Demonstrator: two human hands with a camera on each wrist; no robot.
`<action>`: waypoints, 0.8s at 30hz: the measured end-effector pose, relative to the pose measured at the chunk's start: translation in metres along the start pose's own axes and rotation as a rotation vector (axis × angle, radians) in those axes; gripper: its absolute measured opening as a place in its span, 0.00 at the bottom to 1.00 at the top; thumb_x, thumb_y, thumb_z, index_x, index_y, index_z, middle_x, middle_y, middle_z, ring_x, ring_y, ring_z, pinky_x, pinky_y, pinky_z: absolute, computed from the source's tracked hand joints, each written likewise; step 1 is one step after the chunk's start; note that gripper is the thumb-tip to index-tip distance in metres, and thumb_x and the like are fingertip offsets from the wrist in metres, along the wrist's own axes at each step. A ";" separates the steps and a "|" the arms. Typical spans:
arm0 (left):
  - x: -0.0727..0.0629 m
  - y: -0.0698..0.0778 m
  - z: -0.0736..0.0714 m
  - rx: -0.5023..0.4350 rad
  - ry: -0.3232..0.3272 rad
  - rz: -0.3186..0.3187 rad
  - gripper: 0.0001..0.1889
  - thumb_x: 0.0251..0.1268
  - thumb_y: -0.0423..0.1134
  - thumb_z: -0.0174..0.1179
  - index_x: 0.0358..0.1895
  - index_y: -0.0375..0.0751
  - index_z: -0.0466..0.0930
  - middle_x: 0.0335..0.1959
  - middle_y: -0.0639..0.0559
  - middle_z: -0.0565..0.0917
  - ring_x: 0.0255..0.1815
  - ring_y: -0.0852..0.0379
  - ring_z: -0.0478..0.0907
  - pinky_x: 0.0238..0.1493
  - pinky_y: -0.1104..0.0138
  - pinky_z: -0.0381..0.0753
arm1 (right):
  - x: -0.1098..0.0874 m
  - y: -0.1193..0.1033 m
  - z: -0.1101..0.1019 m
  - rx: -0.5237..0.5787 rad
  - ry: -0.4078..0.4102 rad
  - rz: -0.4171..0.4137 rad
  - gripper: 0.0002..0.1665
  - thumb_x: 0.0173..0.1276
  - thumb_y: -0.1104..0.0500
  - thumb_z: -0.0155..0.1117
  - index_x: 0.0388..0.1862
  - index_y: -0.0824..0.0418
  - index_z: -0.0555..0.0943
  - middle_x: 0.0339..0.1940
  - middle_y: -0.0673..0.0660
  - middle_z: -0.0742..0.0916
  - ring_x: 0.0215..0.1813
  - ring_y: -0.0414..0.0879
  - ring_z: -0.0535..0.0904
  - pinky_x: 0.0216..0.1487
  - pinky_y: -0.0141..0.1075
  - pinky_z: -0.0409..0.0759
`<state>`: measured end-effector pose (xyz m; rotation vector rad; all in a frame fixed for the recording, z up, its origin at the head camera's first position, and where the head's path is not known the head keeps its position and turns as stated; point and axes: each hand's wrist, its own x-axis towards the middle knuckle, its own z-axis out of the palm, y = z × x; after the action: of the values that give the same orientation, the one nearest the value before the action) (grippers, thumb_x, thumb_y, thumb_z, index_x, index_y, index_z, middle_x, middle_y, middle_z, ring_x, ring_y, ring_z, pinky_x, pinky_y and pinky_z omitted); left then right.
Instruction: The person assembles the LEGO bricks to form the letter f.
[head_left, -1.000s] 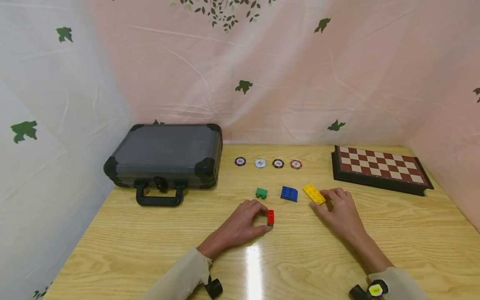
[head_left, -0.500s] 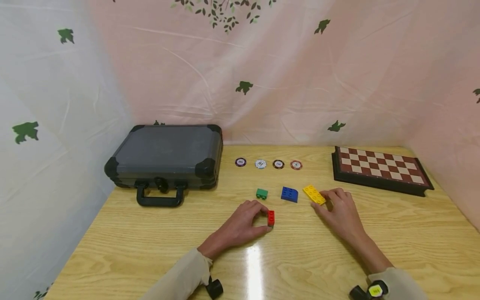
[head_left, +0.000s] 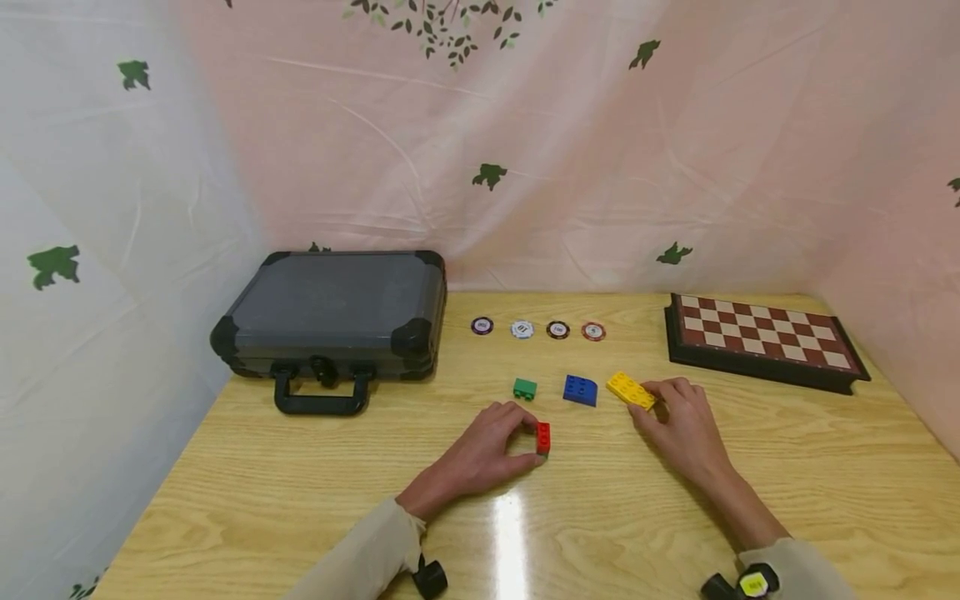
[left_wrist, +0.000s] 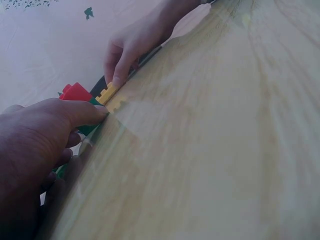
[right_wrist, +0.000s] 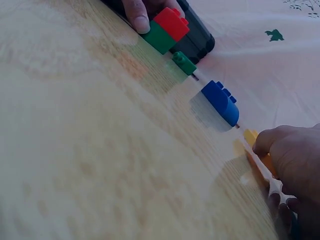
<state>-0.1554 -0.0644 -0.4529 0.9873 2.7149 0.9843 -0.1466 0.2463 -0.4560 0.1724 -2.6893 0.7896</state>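
Note:
In the middle of the table my left hand (head_left: 483, 450) pinches a red toy building brick (head_left: 543, 436) stacked on a green brick (right_wrist: 160, 40), between thumb and fingers. Off to the right, my right hand (head_left: 684, 425) grips the near end of a flat yellow studded brick (head_left: 628, 390), thumb on one side and fingers on the other. The yellow brick lies at a slant, studs up, low at the tabletop. Between the hands, a little farther back, sit a blue brick (head_left: 581, 390) with one rounded end and a small green brick (head_left: 525, 388) on its side.
Behind the bricks runs a row of several poker chips (head_left: 522, 329). A grey case (head_left: 337, 300) with a black handle stands at the back left. At the back right lies a chessboard box (head_left: 765, 337). Printed cloth (head_left: 570, 217) hangs behind the wooden table (head_left: 600, 517).
The yellow brick has turned slightly under my right hand, and the right thumb has shifted a little to the right. My left hand keeps its hold on the red and green bricks.

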 end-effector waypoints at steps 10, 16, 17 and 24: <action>0.000 -0.001 0.001 -0.002 0.002 -0.001 0.19 0.66 0.48 0.71 0.56 0.48 0.80 0.49 0.60 0.80 0.47 0.60 0.71 0.53 0.63 0.72 | -0.001 -0.003 -0.004 0.029 -0.035 0.027 0.24 0.71 0.59 0.71 0.59 0.73 0.80 0.52 0.69 0.79 0.52 0.62 0.68 0.49 0.57 0.70; 0.000 -0.001 0.001 -0.004 -0.004 -0.004 0.19 0.67 0.49 0.71 0.57 0.48 0.80 0.50 0.60 0.80 0.49 0.60 0.71 0.55 0.62 0.72 | -0.001 -0.008 -0.008 0.038 -0.018 0.016 0.23 0.70 0.61 0.71 0.59 0.73 0.80 0.52 0.68 0.78 0.52 0.62 0.68 0.50 0.57 0.70; 0.000 -0.001 0.001 -0.005 -0.004 -0.004 0.19 0.67 0.49 0.71 0.57 0.48 0.80 0.50 0.60 0.80 0.49 0.60 0.71 0.55 0.62 0.72 | 0.000 -0.009 -0.008 0.042 -0.011 0.010 0.22 0.70 0.62 0.71 0.58 0.73 0.80 0.52 0.68 0.79 0.52 0.62 0.68 0.51 0.57 0.70; 0.000 0.000 0.001 -0.003 0.000 -0.002 0.19 0.67 0.48 0.71 0.56 0.48 0.80 0.50 0.59 0.80 0.50 0.59 0.71 0.56 0.62 0.73 | -0.001 -0.021 -0.010 0.086 0.030 -0.056 0.21 0.65 0.67 0.74 0.56 0.72 0.82 0.51 0.67 0.80 0.52 0.61 0.69 0.49 0.55 0.70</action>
<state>-0.1552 -0.0642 -0.4538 0.9840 2.7135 0.9873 -0.1383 0.2346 -0.4377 0.2528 -2.6124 0.8848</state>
